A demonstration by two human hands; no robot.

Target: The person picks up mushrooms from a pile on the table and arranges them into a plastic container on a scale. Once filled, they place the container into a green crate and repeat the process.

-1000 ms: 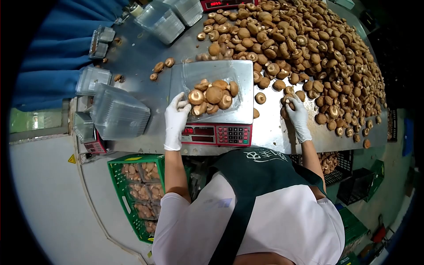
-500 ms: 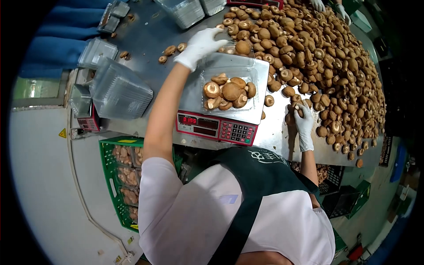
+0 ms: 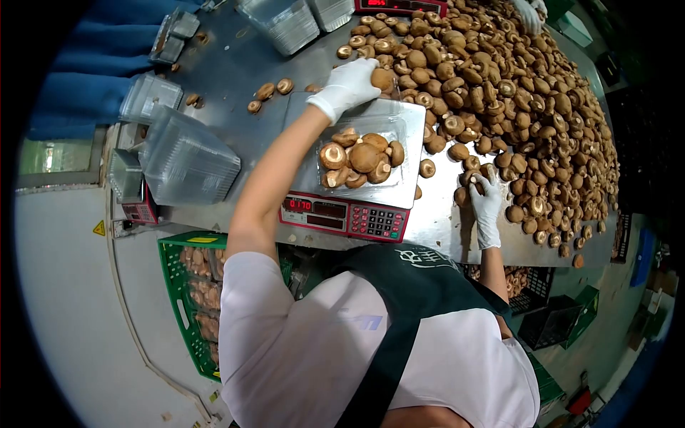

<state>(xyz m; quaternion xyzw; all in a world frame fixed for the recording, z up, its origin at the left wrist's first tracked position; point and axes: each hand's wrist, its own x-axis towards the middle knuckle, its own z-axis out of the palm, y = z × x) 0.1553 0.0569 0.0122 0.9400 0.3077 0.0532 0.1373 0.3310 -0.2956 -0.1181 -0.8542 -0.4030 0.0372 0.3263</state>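
My left hand, in a white glove, is beyond the far side of the scale, its fingers closed around a brown mushroom. Below it, an open clear plastic tray holding several mushrooms rests on the metal pan of a red digital scale. My right hand, gloved as well, is low at the near edge of the mushroom pile. Its thumb and fingers are bent around a mushroom, partly hidden by them. Another mushroom lies against the thumb side.
Stacks of clear trays stand at the left, with more stacked trays at the back. Loose mushrooms lie on the metal table. A green crate holds packed trays below. Another person's gloved hand is at the far side.
My left hand has moved right and closed on a mushroom beyond the tray. My right hand has shifted slightly, staying at the pile's edge. The scale's red digits went from 0195 to 0170.
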